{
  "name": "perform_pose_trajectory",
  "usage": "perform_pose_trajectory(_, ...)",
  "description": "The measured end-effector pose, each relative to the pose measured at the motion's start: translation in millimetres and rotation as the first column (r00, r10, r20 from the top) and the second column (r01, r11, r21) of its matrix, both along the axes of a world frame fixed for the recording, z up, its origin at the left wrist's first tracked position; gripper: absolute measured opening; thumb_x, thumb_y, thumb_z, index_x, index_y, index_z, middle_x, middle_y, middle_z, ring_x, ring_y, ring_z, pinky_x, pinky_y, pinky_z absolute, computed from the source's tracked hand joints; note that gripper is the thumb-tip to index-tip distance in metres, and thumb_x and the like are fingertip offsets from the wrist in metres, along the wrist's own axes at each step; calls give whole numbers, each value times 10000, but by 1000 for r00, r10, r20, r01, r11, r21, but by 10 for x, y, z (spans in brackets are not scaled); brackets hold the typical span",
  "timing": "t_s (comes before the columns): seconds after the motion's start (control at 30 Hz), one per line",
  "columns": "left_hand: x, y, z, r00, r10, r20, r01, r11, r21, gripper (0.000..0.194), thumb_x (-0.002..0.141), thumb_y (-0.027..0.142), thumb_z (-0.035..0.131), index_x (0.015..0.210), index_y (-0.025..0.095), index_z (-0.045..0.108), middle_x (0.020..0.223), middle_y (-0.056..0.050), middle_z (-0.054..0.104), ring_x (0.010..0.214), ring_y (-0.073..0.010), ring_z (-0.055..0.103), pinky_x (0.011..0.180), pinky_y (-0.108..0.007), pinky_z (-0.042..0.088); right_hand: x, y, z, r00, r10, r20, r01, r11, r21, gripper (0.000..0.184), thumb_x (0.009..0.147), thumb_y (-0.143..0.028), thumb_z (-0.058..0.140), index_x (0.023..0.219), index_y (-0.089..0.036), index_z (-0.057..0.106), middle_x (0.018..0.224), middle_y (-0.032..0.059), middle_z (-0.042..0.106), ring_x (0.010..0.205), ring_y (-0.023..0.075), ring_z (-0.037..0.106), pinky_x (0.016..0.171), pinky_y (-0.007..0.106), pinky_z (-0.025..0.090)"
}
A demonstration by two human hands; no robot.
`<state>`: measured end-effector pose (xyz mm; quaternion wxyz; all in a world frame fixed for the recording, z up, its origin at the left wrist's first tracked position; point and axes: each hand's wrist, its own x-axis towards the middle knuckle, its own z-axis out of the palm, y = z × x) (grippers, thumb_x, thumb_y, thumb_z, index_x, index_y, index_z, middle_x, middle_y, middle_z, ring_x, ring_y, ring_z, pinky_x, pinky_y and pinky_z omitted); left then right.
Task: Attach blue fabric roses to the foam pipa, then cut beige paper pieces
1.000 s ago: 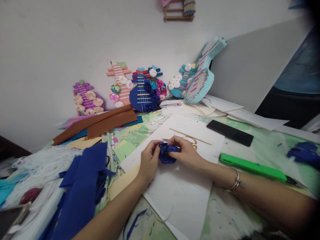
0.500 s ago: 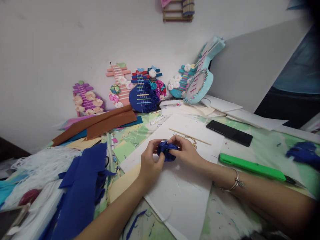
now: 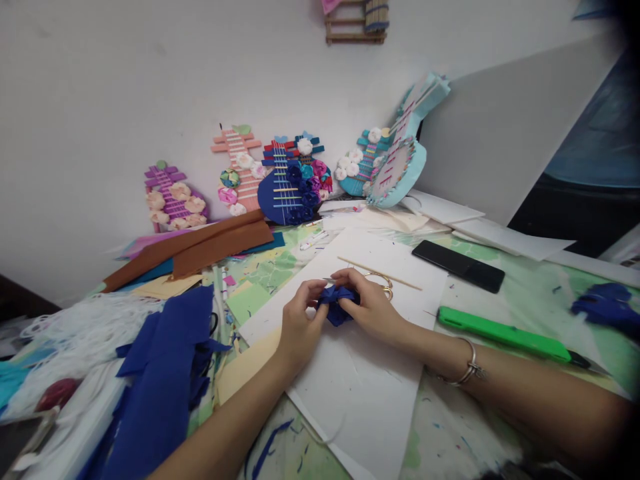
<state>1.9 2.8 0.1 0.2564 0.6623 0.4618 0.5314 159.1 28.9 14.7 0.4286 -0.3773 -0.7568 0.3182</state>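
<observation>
A small rolled piece of dark blue foam, shaped like a flower (image 3: 338,304), sits between both my hands above a white sheet (image 3: 360,387). My left hand (image 3: 299,323) pinches its left side with curled fingers. My right hand (image 3: 369,305) wraps around its right side, a bangle on that wrist. Gold-handled scissors (image 3: 384,284) lie partly hidden just behind my right hand, and a thin wooden stick (image 3: 395,275) lies on the sheet beyond them.
A green utility knife (image 3: 505,332) and a black phone (image 3: 459,265) lie to the right. Blue foam scraps (image 3: 165,373) and white netting (image 3: 70,333) pile up at the left. Brown foam strips (image 3: 200,245) and several foam guitar crafts (image 3: 290,180) line the wall.
Both hands have kept hold of the blue foam flower, turning and pressing it slightly; it has shifted a little up and to the right.
</observation>
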Motion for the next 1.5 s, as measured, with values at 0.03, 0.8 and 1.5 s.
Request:
perform_pose_trajectory(0.03, -4, 4, -7, 1000, -5, -5, 5, 1000, 2, 257, 798, 122, 537, 1043, 199, 540, 950, -41, 651, 883, -168, 632, 768, -298, 496, 3, 2, 2, 1000, 9, 20, -9, 1000, 29, 375, 700, -41, 489, 1033, -205, 545, 966, 30, 647, 915, 175, 589, 835, 324, 418)
perform_pose_trajectory(0.8, 16, -47, 64, 962, 259, -91, -257, 966, 25, 179, 694, 127, 601, 850, 211, 579, 741, 20, 668, 737, -161, 650, 657, -262, 455, 42, 44, -67, 885, -182, 428, -36, 891, 453, 94, 797, -128, 492, 861, -170, 549, 817, 75, 635, 776, 197, 556, 675, 289, 380)
perform_pose_trajectory(1.5, 27, -85, 35, 929, 292, -226, -208, 920, 332, 110, 811, 137, 566, 911, 173, 593, 828, -19, 661, 766, -139, 618, 741, -251, 474, 44, 19, -29, 882, -254, 396, -40, 798, 601, 100, 868, -152, 442, 847, -151, 540, 722, 69, 635, 657, 174, 574, 592, 256, 360)
